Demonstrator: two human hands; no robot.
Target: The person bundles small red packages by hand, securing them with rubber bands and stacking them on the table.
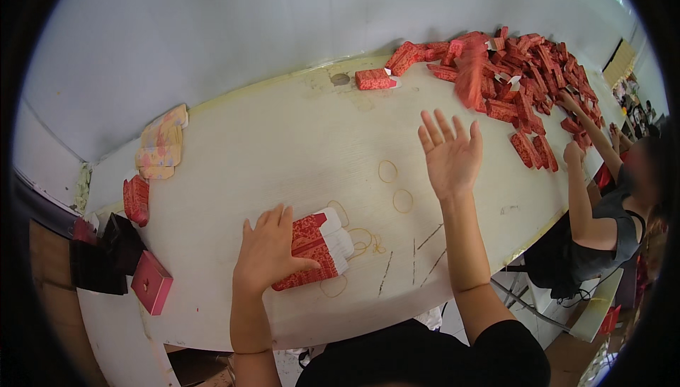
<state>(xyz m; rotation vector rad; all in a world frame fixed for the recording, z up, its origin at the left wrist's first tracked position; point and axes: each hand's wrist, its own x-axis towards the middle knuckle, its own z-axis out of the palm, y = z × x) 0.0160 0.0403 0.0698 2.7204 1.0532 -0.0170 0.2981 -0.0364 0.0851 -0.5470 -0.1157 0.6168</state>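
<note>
My left hand lies over the left edge of a stack of flattened red patterned cartons with white end flaps. Its fingers are spread, and the thumb reaches over the top carton. My right hand is raised above the table, palm up and fingers apart, with nothing in it. Beyond its fingertips a motion-blurred red bundle shows in front of a large heap of red carton bundles. Rubber bands lie by the stack's right side, and two single rubber bands lie farther right.
One red bundle lies near the wall, another at the left. Yellow flattened cartons lean by the wall. A pink box and black boxes stand at the left edge. A co-worker sits at right, hands at the heap.
</note>
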